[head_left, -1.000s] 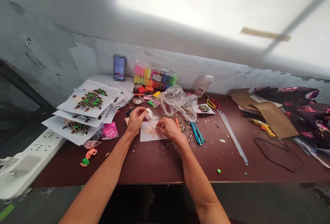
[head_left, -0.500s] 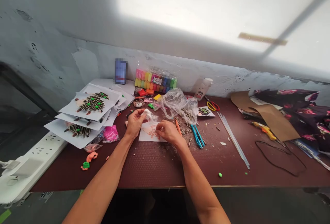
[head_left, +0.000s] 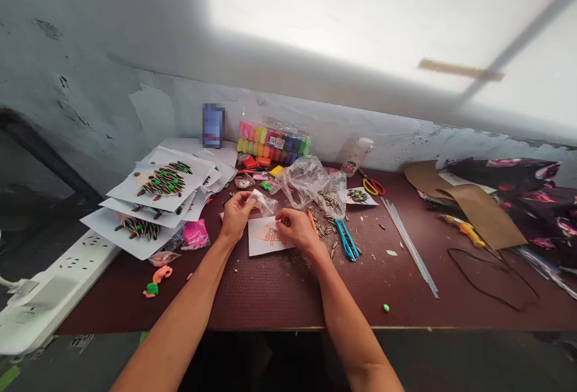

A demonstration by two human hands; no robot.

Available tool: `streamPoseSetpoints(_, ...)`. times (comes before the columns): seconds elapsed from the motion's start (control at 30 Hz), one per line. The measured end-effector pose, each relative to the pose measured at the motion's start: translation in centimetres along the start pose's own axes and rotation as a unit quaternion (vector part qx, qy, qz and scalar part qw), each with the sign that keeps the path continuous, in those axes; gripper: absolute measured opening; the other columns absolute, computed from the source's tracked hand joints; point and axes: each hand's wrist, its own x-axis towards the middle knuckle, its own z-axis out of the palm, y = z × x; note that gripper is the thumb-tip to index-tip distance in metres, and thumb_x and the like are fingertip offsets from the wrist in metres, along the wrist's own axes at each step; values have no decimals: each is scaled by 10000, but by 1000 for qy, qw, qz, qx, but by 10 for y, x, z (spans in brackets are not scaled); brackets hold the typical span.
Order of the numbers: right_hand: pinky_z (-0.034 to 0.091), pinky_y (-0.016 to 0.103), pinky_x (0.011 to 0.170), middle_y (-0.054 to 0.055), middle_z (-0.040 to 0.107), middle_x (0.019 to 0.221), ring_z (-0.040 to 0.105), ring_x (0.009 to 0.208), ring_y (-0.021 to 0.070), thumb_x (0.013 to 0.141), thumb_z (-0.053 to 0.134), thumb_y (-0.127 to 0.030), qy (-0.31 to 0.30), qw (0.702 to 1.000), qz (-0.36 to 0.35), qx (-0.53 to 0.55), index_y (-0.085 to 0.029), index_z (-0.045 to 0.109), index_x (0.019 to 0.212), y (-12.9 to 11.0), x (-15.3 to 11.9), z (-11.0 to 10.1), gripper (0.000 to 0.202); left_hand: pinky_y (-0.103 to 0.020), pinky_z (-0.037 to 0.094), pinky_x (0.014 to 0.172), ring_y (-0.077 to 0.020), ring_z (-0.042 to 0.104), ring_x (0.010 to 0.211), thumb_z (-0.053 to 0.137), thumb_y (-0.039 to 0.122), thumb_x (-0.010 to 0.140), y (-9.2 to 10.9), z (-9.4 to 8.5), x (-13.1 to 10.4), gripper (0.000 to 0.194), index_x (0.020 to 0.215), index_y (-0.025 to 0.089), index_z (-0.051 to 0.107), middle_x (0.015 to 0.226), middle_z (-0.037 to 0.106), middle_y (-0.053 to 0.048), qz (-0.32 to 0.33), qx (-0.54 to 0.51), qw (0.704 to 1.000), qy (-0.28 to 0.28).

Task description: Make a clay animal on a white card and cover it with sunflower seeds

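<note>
In the head view, the left hand (head_left: 235,216) pinches a little white bag (head_left: 264,202) between its thumb and fingers. The paper (head_left: 258,246) with an orange drawing lies on the table (head_left: 265,296), just below the bag. The right hand (head_left: 296,228) is over the paper's right side, and I can't tell if its fingers hold anything. Seeds (head_left: 323,225) and a blue cutter (head_left: 345,240) lie to its right.

Showing an orange drawing (head_left: 271,235) across the white card (head_left: 260,248); lying at six o'clock from a crumpled clear packet (head_left: 267,204) with white contents (head_left: 258,198).
</note>
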Motion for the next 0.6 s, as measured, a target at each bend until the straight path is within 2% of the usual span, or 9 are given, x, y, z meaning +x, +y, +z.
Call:
streamPoseSetpoints(0.17,403,242,688,1,619,825,552,722,128,738,599,-41,25,999,-35,17,-193,700,816,-1,0,2,199,-298,556,635,-155,645,674,853,518,592,0,-1,1,501,862,155,637,808,696,-22,9,-3,1000,0)
streamPoseSetpoints(0.3,442,256,715,23,667,885,584,747,138,844,551,-157,80,991,-41,100,-200,698,902,-3,1,3,163,-284,552,627,-150,649,674,870,509,572,1,0,1,511,860,148,651,814,703,-23,4,-17,1000,4)
streamPoseSetpoints(0.43,427,250,634,-4,656,775,564,664,134,874,567,-323,85,982,-5,169,-198,669,913,1,3,10,165,-291,560,638,-143,641,660,869,522,592,1,3,-3,516,879,147,660,791,693,-9,1,-10,1000,-28)
streamPoseSetpoints(0.5,420,247,611,-20,618,692,547,625,131,858,537,-300,88,979,6,182,-201,642,825,4,5,15,148,-294,564,635,-145,643,651,871,541,591,1,5,-5,526,871,151,658,770,690,-4,-11,-8,999,-52)
streamPoseSetpoints(0.6,438,241,596,-25,608,651,565,598,130,836,529,-288,85,969,30,230,-203,623,799,7,8,20,133,-302,576,627,-152,652,637,868,584,585,2,6,-7,536,825,157,648,754,697,-7,-35,-4,996,-81)
